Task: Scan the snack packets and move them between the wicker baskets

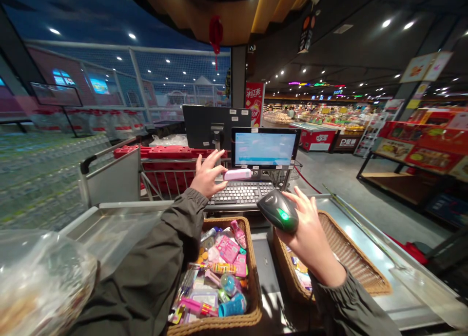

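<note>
At centre frame, a person's left hand reached with fingers spread toward a small pink oblong box that lay on the black keyboard below a lit monitor. Lower right, the right hand held fingers clamped on a black handheld barcode scanner above two wicker baskets.

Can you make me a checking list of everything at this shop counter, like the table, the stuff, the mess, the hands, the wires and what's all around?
Surface: steel counter, shiny.
Things: black scanner with green light; pink box above the keyboard.
Clutter: left basket full of small packets; right basket partly filled; plastic bag at near left.
Hands: right hand holds the scanner; left hand open, fingers spread, beside the pink box.
Cables: nothing seen.
Surroundings: lit screen, red cart, shop shelves.
</note>
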Demonstrator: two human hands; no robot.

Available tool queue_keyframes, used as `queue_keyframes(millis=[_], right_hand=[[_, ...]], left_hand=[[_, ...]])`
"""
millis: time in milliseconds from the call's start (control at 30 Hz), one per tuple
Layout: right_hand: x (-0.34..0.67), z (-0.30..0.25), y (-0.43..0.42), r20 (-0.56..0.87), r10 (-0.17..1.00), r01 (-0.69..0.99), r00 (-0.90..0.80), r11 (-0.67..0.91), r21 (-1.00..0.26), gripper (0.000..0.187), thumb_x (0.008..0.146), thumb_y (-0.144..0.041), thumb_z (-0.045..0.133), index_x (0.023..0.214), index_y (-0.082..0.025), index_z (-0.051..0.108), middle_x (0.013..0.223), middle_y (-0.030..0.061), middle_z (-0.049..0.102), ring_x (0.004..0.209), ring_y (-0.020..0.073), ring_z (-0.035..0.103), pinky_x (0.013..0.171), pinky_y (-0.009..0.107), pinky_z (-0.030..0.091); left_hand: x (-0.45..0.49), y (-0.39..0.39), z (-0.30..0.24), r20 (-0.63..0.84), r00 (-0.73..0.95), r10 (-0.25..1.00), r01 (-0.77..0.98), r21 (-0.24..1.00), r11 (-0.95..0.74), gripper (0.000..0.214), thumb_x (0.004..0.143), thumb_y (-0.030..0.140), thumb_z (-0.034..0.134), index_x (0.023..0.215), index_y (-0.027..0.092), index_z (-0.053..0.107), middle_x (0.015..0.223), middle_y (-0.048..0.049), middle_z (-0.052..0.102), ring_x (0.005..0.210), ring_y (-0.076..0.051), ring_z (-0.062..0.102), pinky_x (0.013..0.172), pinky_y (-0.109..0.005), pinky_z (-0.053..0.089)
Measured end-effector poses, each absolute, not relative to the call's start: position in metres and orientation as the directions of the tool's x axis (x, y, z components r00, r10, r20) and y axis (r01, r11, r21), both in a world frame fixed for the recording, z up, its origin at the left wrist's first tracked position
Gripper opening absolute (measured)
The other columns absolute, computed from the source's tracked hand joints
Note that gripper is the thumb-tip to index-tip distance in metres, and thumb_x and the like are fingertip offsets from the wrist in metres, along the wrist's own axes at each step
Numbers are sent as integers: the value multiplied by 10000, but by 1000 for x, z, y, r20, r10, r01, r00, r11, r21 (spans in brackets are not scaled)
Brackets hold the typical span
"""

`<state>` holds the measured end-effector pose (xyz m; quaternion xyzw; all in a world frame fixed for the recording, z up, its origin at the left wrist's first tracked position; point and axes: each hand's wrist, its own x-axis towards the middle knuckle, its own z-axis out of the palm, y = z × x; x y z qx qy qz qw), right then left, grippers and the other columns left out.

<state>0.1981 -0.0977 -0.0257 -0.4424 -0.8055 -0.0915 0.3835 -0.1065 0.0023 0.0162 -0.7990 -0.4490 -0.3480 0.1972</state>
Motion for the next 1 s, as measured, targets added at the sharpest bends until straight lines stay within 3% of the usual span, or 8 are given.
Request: queue_keyframes(millis=[567,1000], right_hand=[[187,-38,-95,652,694,772,-305,582,-257,397,751,-247,611,1145,-201,609,1403,169,515,1438,429,294,1075,778,217],[167,-67,-96,529,747,739,-403,606,-293,465,717,-193,591,1182,-201,606,1380,149,538,1428,437,308,1080,782,206]], left_hand=[[-127,-19,-14,643,395,656,858,-3,-514,181,745,285,659,914,227,688,1547,-97,403,1440,-323,343,1186,-627,59],[-145,-66,-89,380,475,794,836,87,-541,156,736,272,655,880,224,693,1518,-125,445,1423,-326,375,1171,-644,55]])
